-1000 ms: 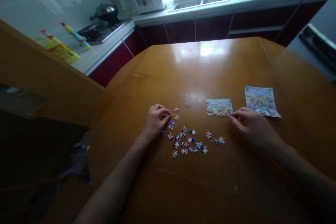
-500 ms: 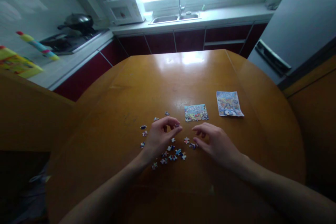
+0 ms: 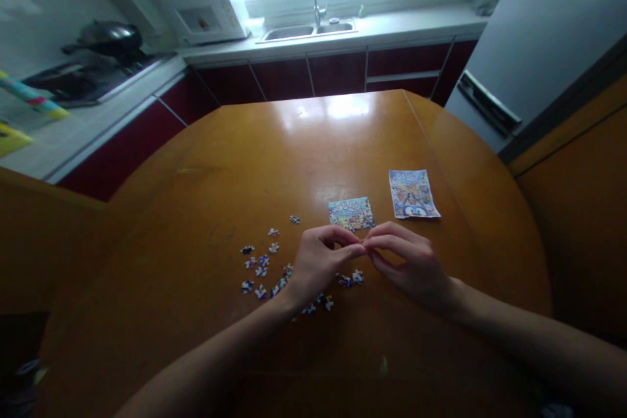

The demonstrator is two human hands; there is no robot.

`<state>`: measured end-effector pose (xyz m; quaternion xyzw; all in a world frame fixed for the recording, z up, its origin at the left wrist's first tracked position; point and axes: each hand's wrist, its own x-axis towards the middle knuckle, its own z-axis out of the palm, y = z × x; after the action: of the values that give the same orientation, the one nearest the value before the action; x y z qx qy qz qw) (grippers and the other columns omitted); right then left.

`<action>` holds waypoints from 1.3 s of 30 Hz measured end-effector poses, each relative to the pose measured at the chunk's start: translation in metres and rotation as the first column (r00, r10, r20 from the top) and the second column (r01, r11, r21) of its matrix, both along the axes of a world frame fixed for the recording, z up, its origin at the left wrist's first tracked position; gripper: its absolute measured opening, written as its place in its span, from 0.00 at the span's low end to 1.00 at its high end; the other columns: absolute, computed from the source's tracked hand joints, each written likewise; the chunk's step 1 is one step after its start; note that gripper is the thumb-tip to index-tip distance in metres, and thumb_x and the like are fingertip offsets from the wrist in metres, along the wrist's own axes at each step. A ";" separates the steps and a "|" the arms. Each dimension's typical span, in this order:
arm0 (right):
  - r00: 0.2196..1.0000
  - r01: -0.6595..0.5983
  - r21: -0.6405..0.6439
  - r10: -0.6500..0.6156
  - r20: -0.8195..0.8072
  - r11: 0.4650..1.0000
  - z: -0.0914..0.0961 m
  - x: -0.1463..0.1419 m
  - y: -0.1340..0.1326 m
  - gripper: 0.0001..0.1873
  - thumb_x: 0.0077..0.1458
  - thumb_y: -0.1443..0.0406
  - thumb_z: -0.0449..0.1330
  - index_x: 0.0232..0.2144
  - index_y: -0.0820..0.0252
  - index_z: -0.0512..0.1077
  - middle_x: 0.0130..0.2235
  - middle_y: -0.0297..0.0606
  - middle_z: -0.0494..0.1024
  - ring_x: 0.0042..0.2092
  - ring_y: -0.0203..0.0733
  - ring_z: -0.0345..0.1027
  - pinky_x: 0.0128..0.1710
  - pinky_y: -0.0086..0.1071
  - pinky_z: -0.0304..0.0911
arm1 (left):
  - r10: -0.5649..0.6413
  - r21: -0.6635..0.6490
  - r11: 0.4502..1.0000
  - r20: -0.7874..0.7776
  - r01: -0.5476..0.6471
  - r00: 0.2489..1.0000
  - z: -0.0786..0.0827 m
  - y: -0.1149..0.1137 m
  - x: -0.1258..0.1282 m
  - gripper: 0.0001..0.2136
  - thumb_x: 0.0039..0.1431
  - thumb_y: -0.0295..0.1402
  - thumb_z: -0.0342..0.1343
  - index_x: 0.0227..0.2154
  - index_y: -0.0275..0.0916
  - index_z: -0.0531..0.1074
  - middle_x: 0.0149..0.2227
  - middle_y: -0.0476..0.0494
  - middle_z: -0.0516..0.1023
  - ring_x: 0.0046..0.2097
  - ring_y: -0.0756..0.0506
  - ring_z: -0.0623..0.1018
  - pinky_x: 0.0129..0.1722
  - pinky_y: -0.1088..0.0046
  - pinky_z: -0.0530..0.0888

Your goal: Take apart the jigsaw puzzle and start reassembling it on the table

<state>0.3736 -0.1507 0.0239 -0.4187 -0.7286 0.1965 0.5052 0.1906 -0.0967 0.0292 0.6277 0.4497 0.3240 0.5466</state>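
Observation:
My left hand (image 3: 326, 258) is closed in a pinch, its fingertips meeting those of my right hand (image 3: 414, 261) just below the joined part of a jigsaw puzzle (image 3: 350, 210). Between the two sets of fingertips is a tiny puzzle piece (image 3: 362, 241), mostly hidden; my right hand's fingers are also closed on it. Loose puzzle pieces (image 3: 263, 262) lie scattered to the left of my left hand, and some are partly covered by its wrist. Two more pieces (image 3: 351, 277) rest on the wood under my hands.
A printed picture sheet (image 3: 414, 194) lies right of the joined puzzle on the round wooden table (image 3: 304, 144). Beyond the table are a counter with a sink (image 3: 308, 31), a microwave (image 3: 206, 16), a stove with a wok (image 3: 110, 39), and a fridge (image 3: 539, 32) at right.
My hands were apart and have come together, my right hand closing its fingers at the piece in my left. The camera view has shifted slightly to the right.

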 end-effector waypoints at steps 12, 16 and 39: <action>0.990 -0.098 -0.042 0.102 0.098 0.994 -0.020 0.023 0.008 0.08 0.59 0.70 0.60 0.41 0.58 0.75 0.42 0.42 0.78 0.43 0.40 0.74 0.42 0.36 0.73 | -0.107 0.048 0.993 -0.083 0.111 0.991 -0.017 0.007 0.005 0.04 0.55 0.34 0.65 0.30 0.40 0.81 0.29 0.46 0.82 0.30 0.48 0.77 0.30 0.71 0.72; 0.977 -0.139 0.050 0.128 0.170 0.989 -0.025 0.025 0.010 0.07 0.60 0.73 0.59 0.39 0.61 0.75 0.38 0.42 0.77 0.39 0.38 0.72 0.36 0.33 0.71 | -0.133 0.056 0.989 -0.090 0.138 0.987 -0.021 0.007 0.006 0.05 0.56 0.35 0.64 0.30 0.39 0.80 0.29 0.45 0.82 0.31 0.47 0.77 0.30 0.72 0.72; 0.851 0.053 0.015 -0.053 0.522 0.998 -0.046 0.048 0.036 0.11 0.64 0.66 0.56 0.34 0.56 0.79 0.39 0.42 0.77 0.42 0.44 0.66 0.42 0.39 0.67 | 0.084 0.566 0.564 -0.763 0.601 0.640 -0.037 0.008 0.001 0.19 0.66 0.41 0.54 0.59 0.51 0.67 0.65 0.43 0.61 0.58 0.34 0.63 0.53 0.52 0.65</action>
<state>0.4213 -0.1147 -0.0220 -0.4763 -0.8265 0.0616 0.2937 0.1918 -0.0889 -0.0079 0.9370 0.3264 0.1189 0.0357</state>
